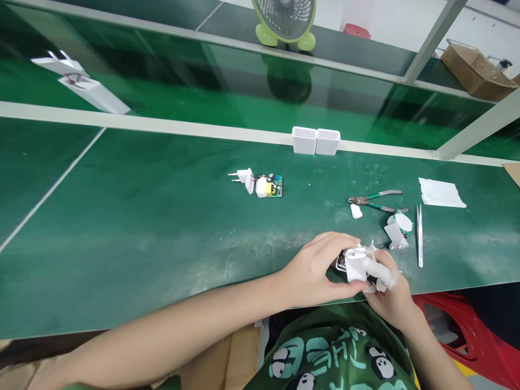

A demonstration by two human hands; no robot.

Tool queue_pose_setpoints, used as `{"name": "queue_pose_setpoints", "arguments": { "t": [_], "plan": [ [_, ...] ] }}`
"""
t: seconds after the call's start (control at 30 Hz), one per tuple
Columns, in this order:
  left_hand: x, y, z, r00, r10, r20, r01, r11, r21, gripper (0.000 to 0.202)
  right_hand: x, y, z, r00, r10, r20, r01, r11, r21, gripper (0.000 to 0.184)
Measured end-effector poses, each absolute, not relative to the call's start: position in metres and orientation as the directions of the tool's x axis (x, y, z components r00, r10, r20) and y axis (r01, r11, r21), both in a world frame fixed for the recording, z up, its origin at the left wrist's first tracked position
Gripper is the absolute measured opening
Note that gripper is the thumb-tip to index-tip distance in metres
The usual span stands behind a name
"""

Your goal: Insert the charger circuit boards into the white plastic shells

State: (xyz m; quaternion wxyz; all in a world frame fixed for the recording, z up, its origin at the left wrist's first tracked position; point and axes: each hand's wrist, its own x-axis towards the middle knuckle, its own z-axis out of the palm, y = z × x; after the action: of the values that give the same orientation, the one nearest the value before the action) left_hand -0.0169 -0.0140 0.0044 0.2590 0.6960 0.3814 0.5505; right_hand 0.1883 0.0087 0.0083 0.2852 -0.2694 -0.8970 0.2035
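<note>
My left hand is closed on a white plug charger near the front edge of the bench. Its thumb and fingers grip the case, and part of the inside shows at the charger's left end. Closed around a crumpled white tissue, my right hand presses it against the charger's right side. Right of the hands lies a round circuit board with a white plug cover. Behind them are green-handled cutting pliers and a small white lump. White tweezers lie farther right.
Another opened plug with its circuit board lies mid-bench. Two white empty cases stand by the rear rail. A folded white cloth is at the right. A green fan and a cardboard box sit on the shelf.
</note>
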Motion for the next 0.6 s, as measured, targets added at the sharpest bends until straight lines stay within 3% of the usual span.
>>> {"name": "queue_pose_setpoints", "arguments": {
  "t": [0.3, 0.47, 0.6],
  "plan": [
    [-0.0172, -0.0086, 0.0029, 0.125, 0.75, 0.65, 0.323, -0.65, 0.687, 0.053, 0.1893, 0.0087, 0.0098, -0.706, 0.577, 0.411, 0.365, 0.794, -0.487, 0.035],
    [-0.0143, -0.0135, 0.0063, 0.033, 0.801, 0.598, 0.359, -0.567, 0.741, 0.037, 0.1917, 0.0089, 0.0109, -0.719, 0.587, 0.373, 0.393, 0.785, -0.479, 0.038],
    [-0.0142, -0.0149, 0.0078, 0.074, 0.883, 0.464, 0.316, -0.462, 0.829, 0.032, 0.1906, 0.0129, 0.0119, -0.748, 0.556, 0.363, 0.383, 0.807, -0.449, 0.038]
  ]
}}
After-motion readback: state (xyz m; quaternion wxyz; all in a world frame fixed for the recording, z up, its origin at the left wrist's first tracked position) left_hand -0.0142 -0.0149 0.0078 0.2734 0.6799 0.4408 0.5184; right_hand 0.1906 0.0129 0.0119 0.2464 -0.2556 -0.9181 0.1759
